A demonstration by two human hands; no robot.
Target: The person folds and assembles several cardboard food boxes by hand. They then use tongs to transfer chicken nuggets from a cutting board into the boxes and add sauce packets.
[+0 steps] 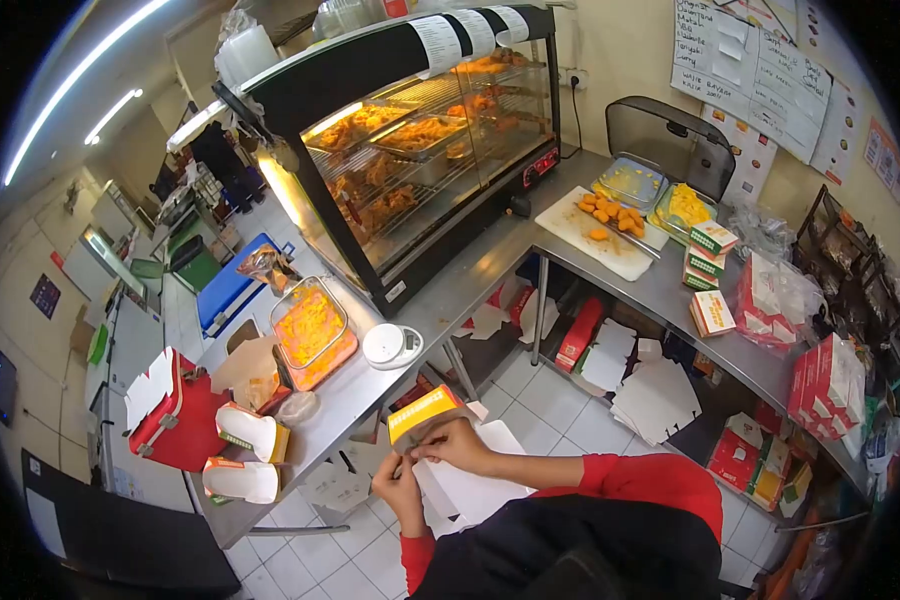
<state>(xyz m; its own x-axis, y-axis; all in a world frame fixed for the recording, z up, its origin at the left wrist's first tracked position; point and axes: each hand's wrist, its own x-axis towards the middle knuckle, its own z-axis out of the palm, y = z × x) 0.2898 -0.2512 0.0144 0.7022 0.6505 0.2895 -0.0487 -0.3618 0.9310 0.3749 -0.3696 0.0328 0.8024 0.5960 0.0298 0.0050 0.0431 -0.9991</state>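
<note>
Both hands' fingers pinch the carton point(425, 412): left hand point(400, 487) below, right hand point(457, 445) beside. Its long axis runs left-right, yellow end tilted up-right.

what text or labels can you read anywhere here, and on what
No text can be read.
Handwritten wall sheets: too small.
White labels atop the warming cabinet: blurred.
Stacked boxes on the counter: print too small.
Flat carton held by both hands: no legible print.
</note>
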